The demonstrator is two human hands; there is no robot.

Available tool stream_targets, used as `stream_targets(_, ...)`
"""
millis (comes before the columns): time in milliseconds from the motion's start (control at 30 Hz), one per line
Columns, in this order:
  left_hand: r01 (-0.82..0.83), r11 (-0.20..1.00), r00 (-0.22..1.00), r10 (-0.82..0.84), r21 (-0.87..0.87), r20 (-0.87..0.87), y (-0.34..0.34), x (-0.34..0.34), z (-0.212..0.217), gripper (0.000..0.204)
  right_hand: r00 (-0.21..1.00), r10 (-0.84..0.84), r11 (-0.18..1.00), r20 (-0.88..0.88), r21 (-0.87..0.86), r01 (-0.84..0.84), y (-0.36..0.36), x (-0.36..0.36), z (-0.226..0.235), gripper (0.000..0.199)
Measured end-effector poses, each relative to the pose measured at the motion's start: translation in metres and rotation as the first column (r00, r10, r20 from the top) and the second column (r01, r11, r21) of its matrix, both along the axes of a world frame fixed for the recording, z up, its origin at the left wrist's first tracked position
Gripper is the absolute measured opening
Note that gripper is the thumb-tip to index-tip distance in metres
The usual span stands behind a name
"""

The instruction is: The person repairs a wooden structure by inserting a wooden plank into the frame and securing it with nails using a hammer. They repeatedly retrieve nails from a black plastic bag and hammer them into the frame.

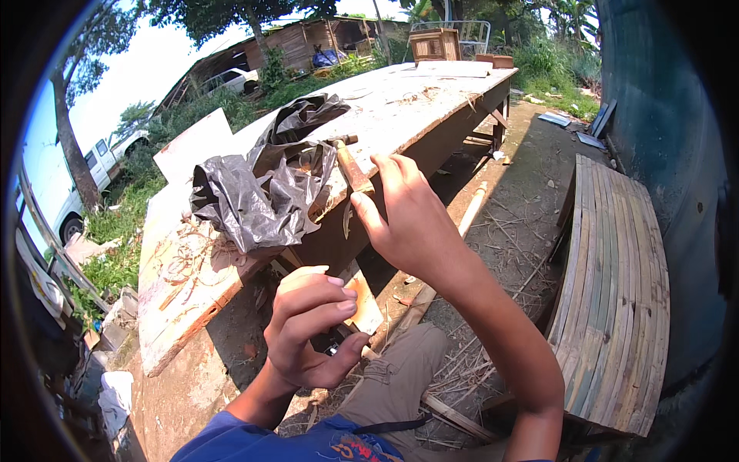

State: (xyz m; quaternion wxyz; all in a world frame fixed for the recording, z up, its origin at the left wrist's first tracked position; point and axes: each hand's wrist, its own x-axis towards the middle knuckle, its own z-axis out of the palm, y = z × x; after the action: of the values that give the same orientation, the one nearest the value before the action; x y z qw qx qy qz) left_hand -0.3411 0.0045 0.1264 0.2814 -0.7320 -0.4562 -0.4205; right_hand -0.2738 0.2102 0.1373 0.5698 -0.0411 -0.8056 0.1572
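Right hand [412,223] is seen at frame centre, fingers curled round a wooden tool handle [352,169] that lies at the near edge of the counter [431,100]; the grip is closed on it, thumb at the lower end. The tool head is hidden under plastic, so its kind cannot be told. Left hand [312,331] is seen lower centre, closed on a flat wooden piece [362,300], pinched between thumb and bent fingers, held below the counter edge. A crumpled grey plastic sheet [262,181] is spread on the counter just left of the handle, touching it. Wood shavings [192,258] are scattered on the counter at centre left. A slatted bamboo bench [616,285] is seen at right of frame. Bamboo strips [454,416] are lying on the dirt ground by the person's knee, lower centre. A white vehicle [92,169] is parked at upper left.
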Motion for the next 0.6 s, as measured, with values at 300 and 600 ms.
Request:
stream_targets(300,-0.748,0.663,0.662,0.747,-0.011,0.061,-0.020,-0.049,0.052,0.055,0.870,-0.126,0.936,0.477,-0.234,0.263,0.016,-0.080,0.007,0.041)
stream_targets(600,-0.664,0.737,0.700,0.671,-0.122,0.243,-0.067,-0.041,0.034,0.036,0.810,-0.174,0.952,0.559,-0.116,0.285,0.018,-0.085,0.009,0.031)
